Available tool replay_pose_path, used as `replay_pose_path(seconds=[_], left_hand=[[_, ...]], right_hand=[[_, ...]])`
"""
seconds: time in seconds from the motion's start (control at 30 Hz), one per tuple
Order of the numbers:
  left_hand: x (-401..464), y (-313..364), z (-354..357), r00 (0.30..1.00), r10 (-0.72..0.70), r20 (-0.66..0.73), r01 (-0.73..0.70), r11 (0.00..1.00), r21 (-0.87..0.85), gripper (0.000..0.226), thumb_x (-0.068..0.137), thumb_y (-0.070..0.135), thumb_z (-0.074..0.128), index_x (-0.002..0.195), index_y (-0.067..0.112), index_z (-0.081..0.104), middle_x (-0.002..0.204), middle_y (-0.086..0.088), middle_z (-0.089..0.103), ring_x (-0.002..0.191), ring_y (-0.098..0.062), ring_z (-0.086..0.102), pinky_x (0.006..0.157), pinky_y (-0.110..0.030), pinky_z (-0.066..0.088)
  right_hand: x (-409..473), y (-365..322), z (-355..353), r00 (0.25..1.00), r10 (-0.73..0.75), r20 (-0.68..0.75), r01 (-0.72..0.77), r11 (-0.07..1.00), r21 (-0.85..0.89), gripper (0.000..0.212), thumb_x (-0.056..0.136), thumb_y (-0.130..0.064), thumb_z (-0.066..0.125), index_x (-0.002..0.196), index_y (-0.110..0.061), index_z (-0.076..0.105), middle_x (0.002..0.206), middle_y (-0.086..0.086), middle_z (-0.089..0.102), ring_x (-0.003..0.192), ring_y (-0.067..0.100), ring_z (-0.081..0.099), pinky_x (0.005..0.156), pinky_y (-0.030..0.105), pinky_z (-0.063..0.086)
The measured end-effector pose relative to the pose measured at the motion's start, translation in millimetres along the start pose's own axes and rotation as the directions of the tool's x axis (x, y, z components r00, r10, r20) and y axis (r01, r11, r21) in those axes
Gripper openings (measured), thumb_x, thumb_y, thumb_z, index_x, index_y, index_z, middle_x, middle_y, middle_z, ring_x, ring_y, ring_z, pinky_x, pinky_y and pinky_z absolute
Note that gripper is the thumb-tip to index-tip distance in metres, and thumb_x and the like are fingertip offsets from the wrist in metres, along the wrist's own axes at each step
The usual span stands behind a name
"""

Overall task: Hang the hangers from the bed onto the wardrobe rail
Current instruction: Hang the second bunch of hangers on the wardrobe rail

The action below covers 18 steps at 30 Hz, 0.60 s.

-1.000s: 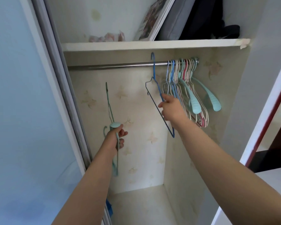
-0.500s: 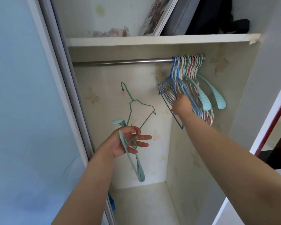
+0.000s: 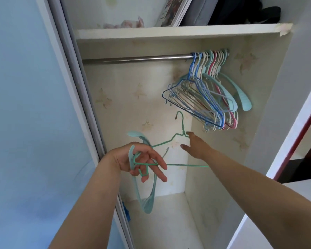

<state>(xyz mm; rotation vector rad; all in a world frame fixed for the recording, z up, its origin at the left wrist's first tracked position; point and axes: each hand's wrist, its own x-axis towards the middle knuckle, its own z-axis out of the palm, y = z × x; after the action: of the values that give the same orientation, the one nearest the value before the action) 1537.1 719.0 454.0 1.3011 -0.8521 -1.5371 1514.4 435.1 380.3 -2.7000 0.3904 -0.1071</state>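
Wardrobe rail seen spanning cupboard; bunch of hung hangers crowded at its right end; green wire hanger and pale plastic hanger gripped by left hand; right hand spread, fingertips touching wire hanger's neck

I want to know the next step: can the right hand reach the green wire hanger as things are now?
Probably yes. The right hand is open just below the green wire hanger's neck, with nothing between them; the left hand holds its other end.

Green wire hanger, silver rail
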Motion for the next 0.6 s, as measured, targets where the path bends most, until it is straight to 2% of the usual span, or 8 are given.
replay_pose_path(seconds=[0.07, 0.13, 0.2, 0.27, 0.33, 0.4, 0.5, 0.6], left_hand=[[-2, -1, 0, 0.999, -0.001, 0.032, 0.002, 1.0, -0.025, 0.047, 0.092, 0.037, 0.045, 0.119, 0.001, 0.058, 0.122, -0.029, 0.059, 0.063, -0.024, 0.069, 0.037, -0.016, 0.043], [-4, -1, 0, 1.0, 0.007, -0.018, -0.008, 0.997, -0.08, 0.047, 0.091, 0.04, 0.049, 0.116, 0.002, 0.058, 0.12, -0.032, 0.059, 0.06, -0.025, 0.069, 0.035, -0.016, 0.043], [-4, -1, 4, 0.989, -0.018, -0.149, -0.001, 0.992, -0.129, 0.047, 0.091, 0.044, 0.047, 0.112, 0.003, 0.059, 0.117, -0.033, 0.061, 0.055, -0.026, 0.069, 0.032, -0.015, 0.04], [-3, -1, 6, 0.935, -0.052, -0.35, -0.01, 0.985, -0.174, 0.051, 0.093, 0.051, 0.041, 0.105, 0.005, 0.062, 0.112, -0.03, 0.065, 0.048, -0.023, 0.066, 0.031, -0.014, 0.034], [1, -2, 4, 0.796, -0.069, -0.601, -0.055, 0.981, -0.185, 0.057, 0.093, 0.057, 0.037, 0.092, 0.008, 0.064, 0.102, -0.023, 0.07, 0.039, -0.019, 0.059, 0.033, -0.013, 0.026], [10, -4, -1, 0.596, -0.05, -0.802, -0.111, 0.983, -0.144, 0.057, 0.096, 0.057, 0.033, 0.079, 0.011, 0.062, 0.089, -0.014, 0.073, 0.033, -0.014, 0.048, 0.035, -0.011, 0.024], [30, -8, -5, 0.358, 0.0, -0.934, -0.157, 0.986, -0.06, 0.046, 0.102, 0.042, 0.032, 0.074, 0.015, 0.056, 0.083, -0.004, 0.067, 0.046, -0.013, 0.039, 0.045, -0.017, 0.031], [45, -22, -21, 0.247, -0.008, -0.969, -0.076, 0.997, -0.028, 0.037, 0.101, 0.035, 0.035, 0.077, 0.015, 0.055, 0.089, -0.008, 0.064, 0.07, -0.022, 0.053, 0.067, -0.03, 0.044]], right_hand=[[-4, 19, 10, 0.997, 0.067, 0.032, -0.069, 0.996, 0.054, 0.045, 0.099, -0.038, 0.042, 0.13, -0.005, 0.045, 0.131, 0.02, 0.054, 0.121, 0.033, 0.051, 0.098, 0.034, 0.038], [-12, 38, 21, 0.99, 0.102, 0.098, -0.112, 0.988, 0.105, 0.035, 0.103, -0.033, 0.035, 0.104, -0.006, 0.058, 0.11, 0.017, 0.061, 0.111, 0.032, 0.056, 0.086, 0.03, 0.038], [-23, 58, 31, 0.989, 0.12, 0.089, -0.128, 0.986, 0.103, 0.037, 0.103, -0.037, 0.032, 0.083, -0.012, 0.052, 0.089, 0.01, 0.058, 0.1, 0.033, 0.059, 0.077, 0.031, 0.036], [-37, 74, 37, 0.984, 0.179, 0.01, -0.179, 0.982, 0.066, 0.045, 0.099, -0.049, 0.031, 0.078, -0.013, 0.047, 0.079, 0.006, 0.056, 0.09, 0.033, 0.06, 0.072, 0.032, 0.039], [-53, 85, 36, 0.965, 0.249, -0.085, -0.243, 0.967, 0.078, 0.054, 0.094, -0.062, 0.029, 0.075, -0.015, 0.048, 0.076, 0.004, 0.058, 0.082, 0.03, 0.059, 0.068, 0.032, 0.042], [-66, 93, 33, 0.944, 0.285, -0.165, -0.279, 0.958, 0.062, 0.056, 0.094, -0.062, 0.025, 0.079, -0.015, 0.051, 0.081, 0.007, 0.061, 0.085, 0.03, 0.06, 0.07, 0.033, 0.044], [-78, 101, 29, 0.919, 0.297, -0.258, -0.304, 0.953, 0.014, 0.055, 0.097, -0.057, 0.022, 0.084, -0.015, 0.055, 0.086, 0.012, 0.064, 0.085, 0.033, 0.06, 0.07, 0.034, 0.046], [-86, 101, 32, 0.9, 0.261, -0.348, -0.31, 0.946, -0.091, 0.05, 0.099, -0.051, 0.025, 0.087, -0.013, 0.055, 0.086, 0.013, 0.068, 0.081, 0.035, 0.063, 0.066, 0.034, 0.048]])
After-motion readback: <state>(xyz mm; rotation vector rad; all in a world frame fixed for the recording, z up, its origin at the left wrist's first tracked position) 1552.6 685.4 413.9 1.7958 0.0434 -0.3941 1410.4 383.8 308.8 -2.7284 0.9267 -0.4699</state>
